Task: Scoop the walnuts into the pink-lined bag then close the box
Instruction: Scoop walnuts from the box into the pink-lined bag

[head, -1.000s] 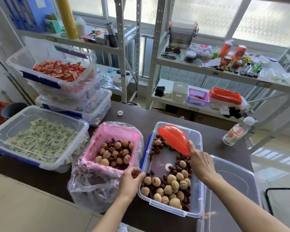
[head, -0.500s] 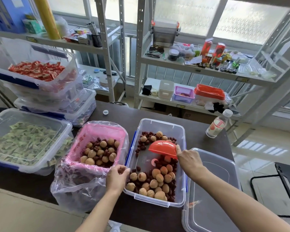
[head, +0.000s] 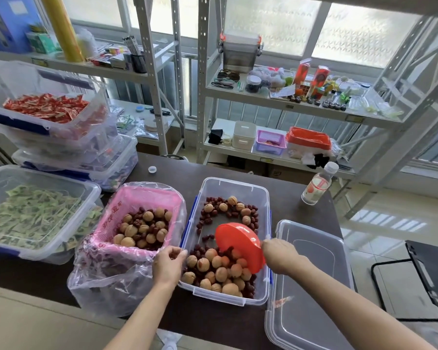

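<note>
Metal shelves crowd the wall beyond my dark table. Just right of my right hand lies the clear lid, flat on the table. Between my hands sits the open box, walnuts heaped at its near end among dark red fruit. Left of my left hand stands the pink-lined bag, part filled. My right fingers are closed round the red scoop, tipped into the heap. My left fingers seem to pinch the bag's rim, though the plastic blurs it.
</note>
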Demonstrator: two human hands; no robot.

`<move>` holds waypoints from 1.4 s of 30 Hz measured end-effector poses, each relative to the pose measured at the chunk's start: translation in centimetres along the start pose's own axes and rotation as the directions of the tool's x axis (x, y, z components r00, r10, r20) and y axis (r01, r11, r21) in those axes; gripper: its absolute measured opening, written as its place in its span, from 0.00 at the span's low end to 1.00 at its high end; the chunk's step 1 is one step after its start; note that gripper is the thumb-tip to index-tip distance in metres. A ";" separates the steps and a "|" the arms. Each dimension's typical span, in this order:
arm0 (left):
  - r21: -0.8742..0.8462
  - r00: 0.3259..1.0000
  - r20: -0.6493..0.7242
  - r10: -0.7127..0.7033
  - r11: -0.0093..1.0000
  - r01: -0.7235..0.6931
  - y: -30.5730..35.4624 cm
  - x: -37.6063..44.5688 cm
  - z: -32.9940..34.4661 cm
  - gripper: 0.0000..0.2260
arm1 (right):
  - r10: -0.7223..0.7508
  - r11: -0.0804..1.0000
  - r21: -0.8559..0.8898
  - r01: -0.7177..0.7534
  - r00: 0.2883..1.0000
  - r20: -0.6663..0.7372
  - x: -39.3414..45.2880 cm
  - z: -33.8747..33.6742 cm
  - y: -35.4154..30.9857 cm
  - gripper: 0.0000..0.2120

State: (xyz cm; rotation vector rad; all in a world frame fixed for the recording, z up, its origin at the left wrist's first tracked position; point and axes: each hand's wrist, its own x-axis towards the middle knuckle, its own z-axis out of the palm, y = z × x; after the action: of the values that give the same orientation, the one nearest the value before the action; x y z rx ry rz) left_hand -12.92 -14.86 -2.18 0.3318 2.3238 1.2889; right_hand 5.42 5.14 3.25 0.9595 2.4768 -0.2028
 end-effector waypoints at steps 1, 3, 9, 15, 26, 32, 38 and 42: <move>-0.002 1.000 -0.001 -0.004 1.000 0.004 0.0 0.0 0.0 0.02 | 0.005 1.000 0.020 -0.006 1.000 0.022 -0.1 0.1 -0.1 0.10; -0.004 1.000 0.000 -0.010 1.000 0.010 -0.1 0.0 0.1 0.02 | -0.005 1.000 0.020 0.004 0.999 0.045 -0.4 0.1 -0.8 0.10; -0.004 1.000 -0.002 0.001 1.000 -0.001 -0.1 0.1 0.2 0.01 | -0.040 0.976 0.215 0.027 0.998 0.056 -0.6 0.2 -3.2 0.10; -0.020 1.000 0.003 0.016 1.000 -0.016 0.0 0.1 0.2 0.05 | 0.041 0.811 0.563 -0.160 0.975 0.217 0.4 1.5 -4.5 0.09; -0.027 1.000 0.021 0.008 1.000 -0.008 -0.1 0.2 0.0 0.05 | -0.021 0.210 0.891 -0.403 0.909 0.417 0.4 3.3 -4.1 0.16; -0.036 1.000 0.025 0.005 0.999 -0.004 -0.4 0.3 0.0 0.02 | -0.045 0.081 0.897 -0.434 0.898 0.438 0.4 2.8 -3.3 0.15; -0.027 1.000 0.014 0.015 1.000 -0.014 -0.5 0.3 0.0 0.01 | -0.061 0.048 0.906 -0.421 0.904 0.423 0.0 2.1 -2.2 0.15; -0.036 1.000 0.027 0.008 0.999 -0.007 -0.8 0.5 -0.1 0.02 | -0.076 -0.001 0.912 -0.411 0.909 0.410 0.0 1.8 -1.5 0.14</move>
State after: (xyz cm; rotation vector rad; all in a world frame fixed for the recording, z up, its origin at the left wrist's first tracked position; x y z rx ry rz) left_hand -13.40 -15.09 -2.97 0.3446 2.2764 1.3195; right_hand 5.05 3.49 1.61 1.4978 1.4401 -2.1240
